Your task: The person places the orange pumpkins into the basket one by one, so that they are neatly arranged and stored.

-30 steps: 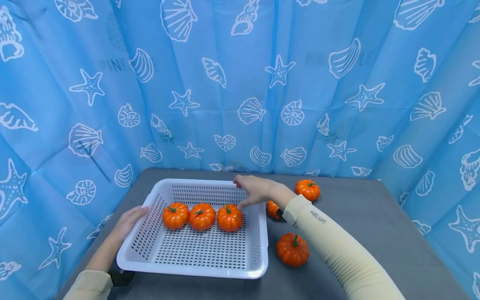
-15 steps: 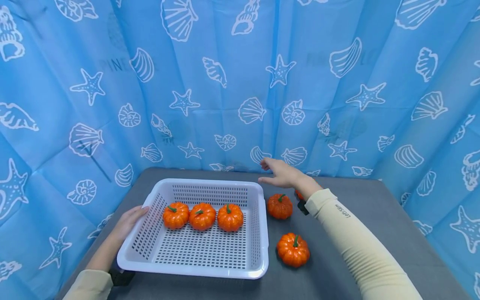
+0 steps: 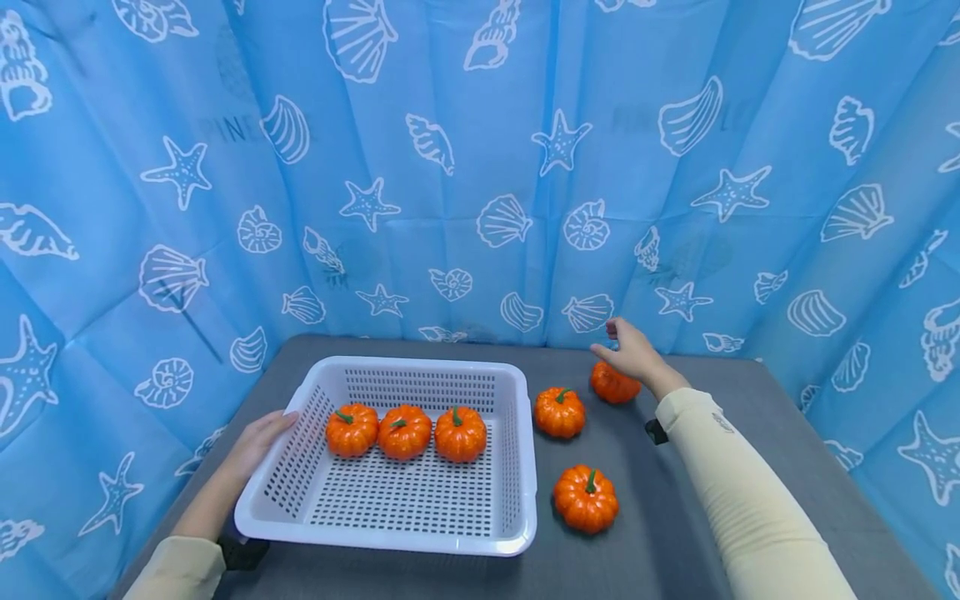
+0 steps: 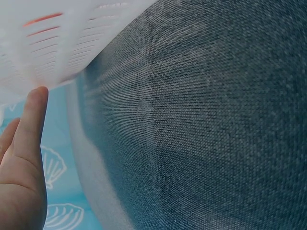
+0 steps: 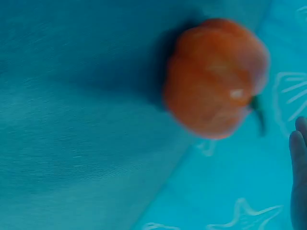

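My left hand (image 3: 253, 454) is at the left side of a white perforated plastic basket (image 3: 382, 540), its fingertips at the rim. In the left wrist view a straight finger (image 4: 31, 120) touches the basket's outer wall (image 4: 53, 52). Inside the basket, three small orange pumpkins (image 3: 404, 432) sit in a row. My right hand (image 3: 636, 357) is over the far pumpkin (image 3: 613, 385) on the table, fingers apart and holding nothing. That pumpkin (image 5: 216, 79), with a green stem, shows blurred in the right wrist view, with the fingers (image 5: 299, 163) off to its side.
Right of the basket, a pumpkin (image 3: 559, 413) stands near its wall and another pumpkin (image 3: 586, 500) lies closer to the front. The dark grey table (image 3: 720, 467) ends at the back against a blue curtain (image 3: 465, 183) with white shells.
My right hand has left the rightmost pumpkin in the basket and moved right, over the basket's edge, to the far pumpkin. The left hand and basket have stayed in place.
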The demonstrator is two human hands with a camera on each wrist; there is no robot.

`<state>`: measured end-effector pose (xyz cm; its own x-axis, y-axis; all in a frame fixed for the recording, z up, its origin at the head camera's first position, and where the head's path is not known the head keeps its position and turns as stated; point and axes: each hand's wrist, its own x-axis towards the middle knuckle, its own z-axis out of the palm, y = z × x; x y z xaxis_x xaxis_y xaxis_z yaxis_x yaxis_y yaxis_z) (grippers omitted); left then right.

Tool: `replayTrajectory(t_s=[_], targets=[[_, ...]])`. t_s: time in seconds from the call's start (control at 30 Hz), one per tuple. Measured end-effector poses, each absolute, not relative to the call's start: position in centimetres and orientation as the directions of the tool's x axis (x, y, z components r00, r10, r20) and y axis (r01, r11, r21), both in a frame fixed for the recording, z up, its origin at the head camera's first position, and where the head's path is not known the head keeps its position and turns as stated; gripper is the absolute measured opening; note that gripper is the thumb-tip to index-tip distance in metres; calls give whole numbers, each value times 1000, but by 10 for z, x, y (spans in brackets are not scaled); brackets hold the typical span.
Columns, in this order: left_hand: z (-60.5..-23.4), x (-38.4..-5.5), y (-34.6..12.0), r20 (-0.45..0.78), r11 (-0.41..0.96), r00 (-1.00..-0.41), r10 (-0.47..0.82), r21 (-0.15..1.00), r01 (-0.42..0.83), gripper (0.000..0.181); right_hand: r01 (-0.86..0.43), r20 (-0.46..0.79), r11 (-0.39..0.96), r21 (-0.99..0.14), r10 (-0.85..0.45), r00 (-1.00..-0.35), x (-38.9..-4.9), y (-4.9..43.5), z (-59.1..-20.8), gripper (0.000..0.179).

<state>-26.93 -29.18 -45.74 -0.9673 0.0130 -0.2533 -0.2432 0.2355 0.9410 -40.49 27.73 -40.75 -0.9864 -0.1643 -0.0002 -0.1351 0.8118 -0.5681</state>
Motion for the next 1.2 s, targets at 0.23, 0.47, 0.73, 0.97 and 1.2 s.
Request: replayTrajectory(t_s=[0.23,0.47,0.73,0.97,1.2], targets=[[-458,-270,-291,-263,227,-965,19,941,-252,63,-6,-73,796,-605,-62,-995,-398,304,-430,84],[-458,-270,-291,-264,230,-964,11,939,-255,63,48,-136,822,-568,-36,-990,-390,321,-451,102],[-457,-269,-291,-261,234,-965,15,940,-250,64,59,-179,834,-548,-48,-983,-381,323,-463,107],[-458,-269,-291,-270,221,-963,14,940,-260,63,24,-121,796,-604,-62,-991,-381,315,-474,111],[-456,-269,-291,-272,225,-962,7,938,-263,65,48,-98,767,-639,-19,-995,-383,309,-484,104]])
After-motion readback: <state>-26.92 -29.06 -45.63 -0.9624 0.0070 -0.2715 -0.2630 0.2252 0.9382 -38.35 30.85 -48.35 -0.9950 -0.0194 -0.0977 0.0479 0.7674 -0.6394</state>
